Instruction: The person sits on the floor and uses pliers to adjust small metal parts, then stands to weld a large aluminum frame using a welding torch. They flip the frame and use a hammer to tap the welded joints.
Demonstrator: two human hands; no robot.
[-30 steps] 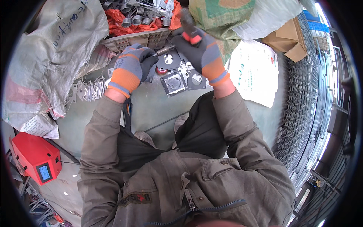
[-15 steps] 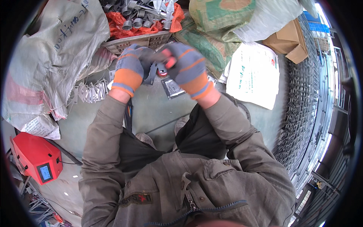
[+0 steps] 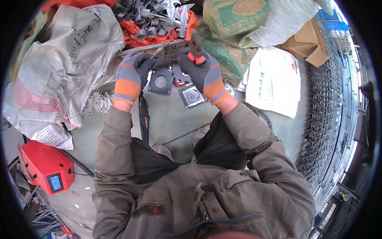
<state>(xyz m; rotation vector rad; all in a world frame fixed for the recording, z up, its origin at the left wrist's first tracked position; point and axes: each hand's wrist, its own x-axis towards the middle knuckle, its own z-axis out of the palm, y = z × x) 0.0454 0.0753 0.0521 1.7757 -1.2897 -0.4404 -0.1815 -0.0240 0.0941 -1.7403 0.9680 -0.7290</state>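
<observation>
My left hand (image 3: 133, 71), in a grey and orange glove, is closed near the crate's front edge. A slim grey metal piece (image 3: 160, 49) sticks up from its fingers. Held in my closed right hand (image 3: 201, 73) is a tool with a red and black handle (image 3: 196, 58); its dark upper end is blurred, so its kind is unclear. Between and below the hands lie a dark square plate with a round hole (image 3: 160, 82) and another square plate with a round middle (image 3: 192, 96). A small red item beside them is partly hidden.
A crate (image 3: 173, 48) lined with red plastic holds several grey metal castings (image 3: 153, 31). Woven sacks (image 3: 75, 51) flank it. White printed sheets (image 3: 272, 81), a cardboard box (image 3: 308, 44) and stacked metal lattice (image 3: 324, 107) are at right. A red machine with a screen (image 3: 47, 165) sits left.
My hands have moved apart. The tool in my right hand now points upward, and the plates between the hands show more. The whole view has shifted slightly.
</observation>
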